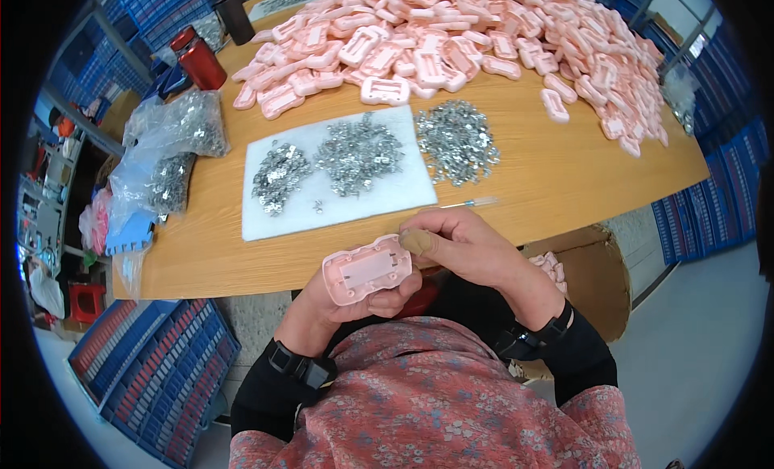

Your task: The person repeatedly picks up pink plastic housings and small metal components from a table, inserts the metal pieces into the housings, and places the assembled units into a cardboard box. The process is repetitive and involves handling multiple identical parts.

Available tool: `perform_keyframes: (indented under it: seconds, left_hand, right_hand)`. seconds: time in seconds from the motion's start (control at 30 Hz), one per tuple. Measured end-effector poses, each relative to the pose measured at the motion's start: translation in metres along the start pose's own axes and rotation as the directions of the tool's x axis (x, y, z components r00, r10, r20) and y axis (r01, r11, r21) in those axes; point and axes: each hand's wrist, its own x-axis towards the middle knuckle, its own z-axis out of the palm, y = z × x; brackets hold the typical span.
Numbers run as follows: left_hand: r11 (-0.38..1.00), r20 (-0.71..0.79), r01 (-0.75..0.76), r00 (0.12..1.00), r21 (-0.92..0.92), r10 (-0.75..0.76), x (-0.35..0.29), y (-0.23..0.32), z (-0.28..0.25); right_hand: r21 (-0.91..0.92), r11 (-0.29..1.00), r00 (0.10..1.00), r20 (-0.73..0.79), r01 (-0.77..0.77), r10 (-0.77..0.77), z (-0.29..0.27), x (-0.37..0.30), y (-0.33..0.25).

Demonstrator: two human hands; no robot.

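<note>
My left hand [379,302] is closed around a pink plastic shell [359,277] from below, its hollow inner side turned up. Small dark metal clips show in the shell's right end. The fingers of my right hand [463,247] are pinched at that same end, the thumb wearing a tan cover. Whatever sits between those fingertips is hidden. Beyond my hands, a white foam pad [339,224] bears piles of small silvery metal pieces [359,156]. A further metal heap [458,142] lies on the wood right of the pad.
A big mound of pink shells [451,41] covers the far side of the wooden table [556,191]. A thin tool [472,203] lies near my right hand. Left are plastic bags [173,158] and a red flask [198,59]. A cardboard box [597,283] stands below, right; blue crates [161,372], left.
</note>
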Motion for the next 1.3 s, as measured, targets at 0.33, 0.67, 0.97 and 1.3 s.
perform_keyframes:
  seconds: [0.33, 0.67, 0.97, 1.3]
  left_hand:
    - [0.953, -0.062, 0.243, 0.97, 0.183, -0.236, 0.045, -0.034, 0.025]
    - [0.383, -0.296, 0.281, 0.955, 0.88, -0.02, 0.036, 0.019, 0.079]
    - [-0.305, -0.11, 0.423, 0.718, 0.853, 0.687, 0.094, 0.16, 0.054]
    - [-0.877, 0.093, 0.384, 0.9, 0.29, 0.426, 0.165, 0.232, -0.01]
  right_hand:
    - [-0.159, 0.987, 0.974, -0.226, -0.004, -0.032, -0.021, -0.067, 0.009]
    - [-0.076, 0.986, 0.697, -0.715, -0.147, 0.049, -0.155, -0.213, 0.1]
    - [-0.315, 0.917, 0.175, -0.945, -0.246, -0.277, -0.269, -0.282, 0.23]
    - [-0.767, 0.61, 0.366, -0.636, -0.2, -0.679, -0.185, -0.178, 0.064]
